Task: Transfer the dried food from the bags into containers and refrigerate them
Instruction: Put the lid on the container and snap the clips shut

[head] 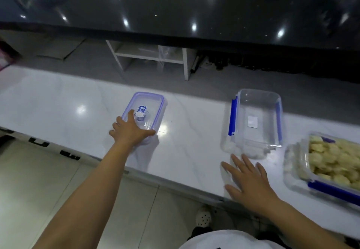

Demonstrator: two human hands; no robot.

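The left arm reaches out straight and long over the white desk [58, 100], and the left hand [129, 130] lies palm down on the near end of the lid [145, 112], fingers spread across the clear plastic and thumb hooked over its near right corner (whether it grips the lid or only presses on it cannot be told). The lid, clear with a blue seal rim and a blue label at its middle, lies flat on the desk, well to the left of the empty container [257, 120]. The right hand [247, 180] hovers flat and wide open, fingers splayed and holding nothing, just in front of the empty container's near edge and apart from it. That container is clear with blue side clips and a small white sticker on its floor. To its right and nearer the desk's front edge stands the filled container [331, 163], lidless and heaped with pale yellow dried food pieces [335, 157], well clear of both hands.
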